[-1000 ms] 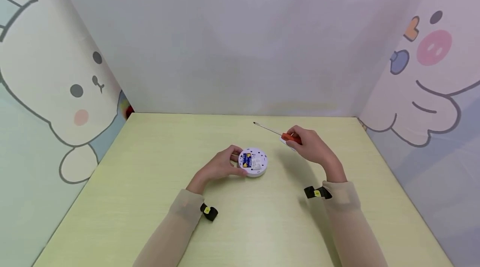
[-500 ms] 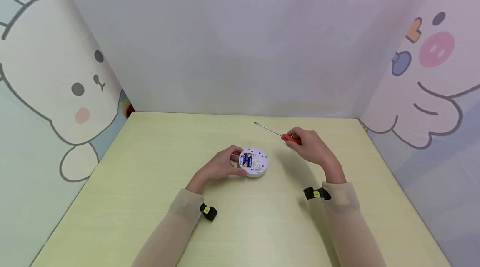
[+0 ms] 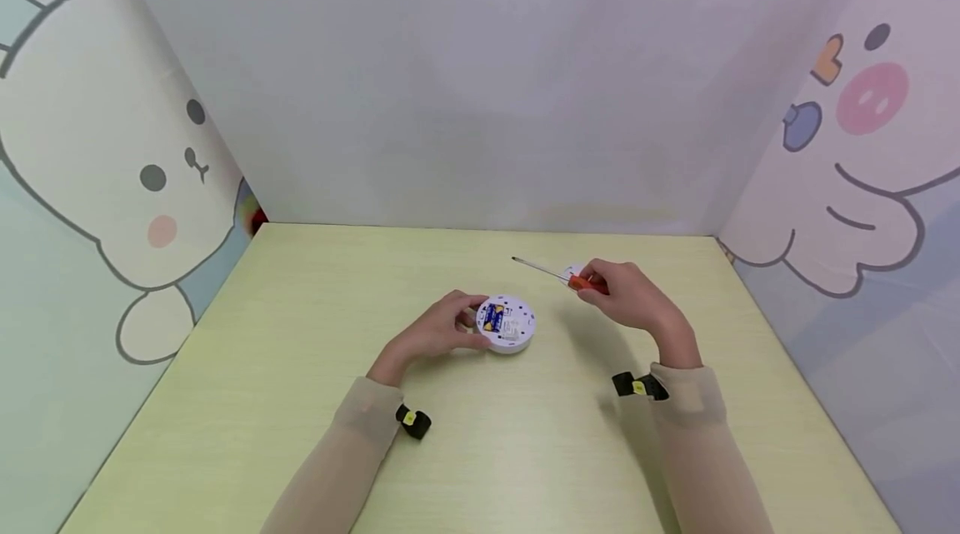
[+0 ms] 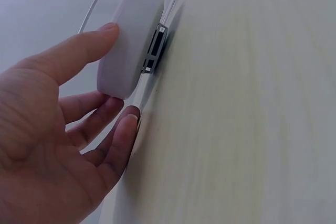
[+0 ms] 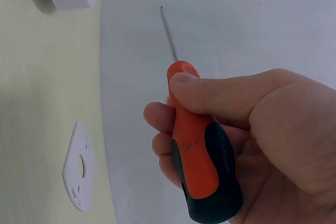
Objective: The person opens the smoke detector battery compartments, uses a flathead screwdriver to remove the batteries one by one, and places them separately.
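In the head view a round white smoke detector (image 3: 513, 338) lies back up near the middle of the table, blue-and-yellow batteries (image 3: 493, 318) showing in its back. My left hand (image 3: 438, 329) holds its left edge between thumb and fingers; the left wrist view shows the thumb (image 4: 86, 48) on its side and a dark vented part (image 4: 155, 48) near the tabletop. My right hand (image 3: 630, 294) grips a screwdriver (image 5: 194, 150) by its orange-and-black handle, above the table. Its thin metal shaft (image 5: 168, 35) points up and left, away from the detector.
A flat white mounting plate (image 5: 79, 169) with a central hole lies on the pale table (image 3: 480, 451), partly behind the right hand in the head view. A plain backdrop (image 3: 465, 101) stands at the back edge, with cartoon-printed panels (image 3: 90, 151) at both sides.
The right hand and screwdriver have shifted slightly right and toward me, so more of the white plate shows behind them. The left hand and detector have stayed nearly still.
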The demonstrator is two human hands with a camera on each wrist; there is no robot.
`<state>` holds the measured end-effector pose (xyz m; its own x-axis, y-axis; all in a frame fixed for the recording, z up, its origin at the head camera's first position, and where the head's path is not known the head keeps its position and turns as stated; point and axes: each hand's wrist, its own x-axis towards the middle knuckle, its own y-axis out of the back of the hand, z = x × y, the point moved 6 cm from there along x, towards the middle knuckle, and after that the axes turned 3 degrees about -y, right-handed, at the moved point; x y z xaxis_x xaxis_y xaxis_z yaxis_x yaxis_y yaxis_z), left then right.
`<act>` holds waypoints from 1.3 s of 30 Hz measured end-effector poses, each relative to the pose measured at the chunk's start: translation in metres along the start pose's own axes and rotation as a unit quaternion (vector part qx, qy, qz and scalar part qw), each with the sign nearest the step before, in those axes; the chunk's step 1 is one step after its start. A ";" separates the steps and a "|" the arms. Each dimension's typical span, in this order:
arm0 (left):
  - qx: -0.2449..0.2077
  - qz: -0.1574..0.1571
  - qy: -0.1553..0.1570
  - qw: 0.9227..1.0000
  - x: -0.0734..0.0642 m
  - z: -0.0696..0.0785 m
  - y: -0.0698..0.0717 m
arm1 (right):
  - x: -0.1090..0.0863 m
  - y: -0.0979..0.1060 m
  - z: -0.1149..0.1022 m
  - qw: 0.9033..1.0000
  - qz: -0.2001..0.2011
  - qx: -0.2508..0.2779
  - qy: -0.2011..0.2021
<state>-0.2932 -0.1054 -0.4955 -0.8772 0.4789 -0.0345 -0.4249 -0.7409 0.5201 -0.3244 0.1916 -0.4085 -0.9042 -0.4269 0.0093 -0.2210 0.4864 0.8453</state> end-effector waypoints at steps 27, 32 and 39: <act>-0.026 -0.012 -0.025 0.999 -0.001 0.000 0.005 | -0.013 0.004 -0.007 0.999 -0.050 -0.010 0.006; -0.018 -0.018 -0.026 0.999 -0.001 0.002 0.005 | -0.012 0.005 -0.008 0.999 -0.043 -0.006 0.012; -0.003 -0.022 -0.015 1.000 -0.001 0.002 0.002 | -0.011 0.006 -0.008 0.999 -0.039 -0.007 0.016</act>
<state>-0.2927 -0.1061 -0.4924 -0.8500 0.5258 -0.0316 -0.4651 -0.7209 0.5138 -0.3128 0.1925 -0.3994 -0.8720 -0.4879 -0.0390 -0.2847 0.4408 0.8512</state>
